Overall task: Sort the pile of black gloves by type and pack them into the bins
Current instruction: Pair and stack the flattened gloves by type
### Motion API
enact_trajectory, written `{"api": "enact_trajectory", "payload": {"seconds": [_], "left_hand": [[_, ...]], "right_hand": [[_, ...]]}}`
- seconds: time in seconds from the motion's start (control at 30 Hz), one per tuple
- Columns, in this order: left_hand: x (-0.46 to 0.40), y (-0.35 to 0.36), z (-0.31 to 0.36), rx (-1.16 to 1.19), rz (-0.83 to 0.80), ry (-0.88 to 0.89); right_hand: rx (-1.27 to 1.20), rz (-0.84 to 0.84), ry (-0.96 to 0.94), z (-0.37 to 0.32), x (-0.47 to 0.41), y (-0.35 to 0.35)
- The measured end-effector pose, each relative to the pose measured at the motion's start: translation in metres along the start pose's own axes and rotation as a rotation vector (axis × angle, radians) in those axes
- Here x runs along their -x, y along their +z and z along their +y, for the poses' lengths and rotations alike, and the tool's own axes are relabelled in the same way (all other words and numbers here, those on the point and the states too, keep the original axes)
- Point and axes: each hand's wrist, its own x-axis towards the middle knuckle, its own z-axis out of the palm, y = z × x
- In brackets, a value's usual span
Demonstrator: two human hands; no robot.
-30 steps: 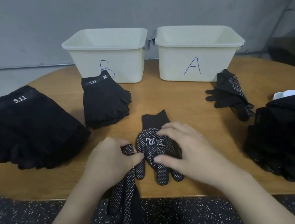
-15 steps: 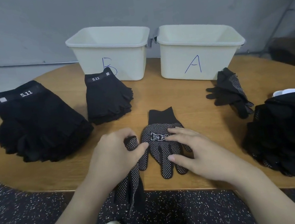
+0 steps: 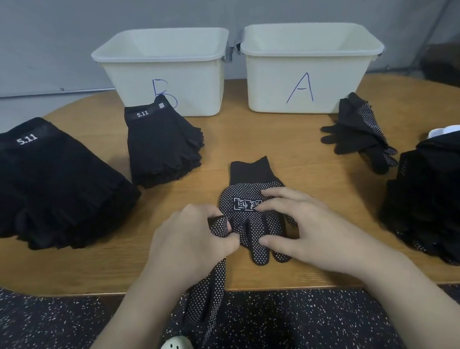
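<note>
Risk noted: second dotted glove [image 3: 210, 292], pinched in curled left hand [image 3: 187, 244], hangs off near table [image 3: 293, 147] edge; could slip floorward. Dotted glove [image 3: 254, 218] flat at centre, pressed under straightened right hand [image 3: 303, 223]. Bins A [image 3: 309, 74], B [image 3: 166, 65] far, unfilled.

Bare tabletop [image 3: 283, 143] runs from the spread dotted glove [image 3: 251, 201] up to bins B [image 3: 196, 90] and A [image 3: 336, 79], whose tops stand open. A small 5.11 glove stack [image 3: 163, 148] crowds bin B's front left, with a bigger stack [image 3: 44, 185] far left. Loose dotted gloves [image 3: 359, 132] and a tall heap [image 3: 447, 197] block the right side
</note>
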Motion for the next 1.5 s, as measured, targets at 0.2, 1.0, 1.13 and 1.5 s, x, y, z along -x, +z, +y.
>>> {"api": "enact_trajectory", "payload": {"seconds": [0.2, 1.0, 1.13, 1.5], "left_hand": [[-0.004, -0.005, -0.007, 0.076, -0.074, -0.016], [0.001, -0.013, -0.014, 0.207, -0.118, 0.077], [0.005, -0.024, -0.009, 0.506, -0.045, 0.022], [0.002, -0.02, -0.011, 0.998, 0.057, -0.053]], "right_hand": [[-0.02, 0.037, -0.11, -0.004, 0.007, -0.005], [-0.034, 0.124, -0.15, -0.01, 0.008, 0.001], [0.237, -0.065, -0.061, -0.026, 0.002, 0.014], [-0.26, 0.101, -0.1, -0.039, 0.005, 0.005]]}}
